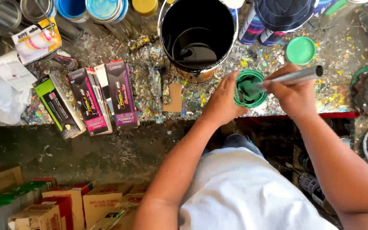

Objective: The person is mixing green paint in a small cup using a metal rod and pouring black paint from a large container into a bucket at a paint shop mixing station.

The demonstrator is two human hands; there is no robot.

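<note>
1. Tin [250, 88], small, green, sits at the near bench edge, just in front of the big black bucket [197, 34]; mouth faces up.
2. Left hand [222, 102] wraps the tin's left side, fingers curled and pressed on it, likely steadying it.
3. Right hand [292, 96], right of the tin, fingers closed tight round a grey rod [297, 76].
4. Rod's long axis runs from the tin up-right; low end is in the green paint, looks like stirring.
5. Green lid [300, 50] lies right of the bucket.

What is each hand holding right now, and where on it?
Left hand grips the small green paint can by its side wall. Right hand holds a metal rod mid-shaft, tip inside the can.
</note>
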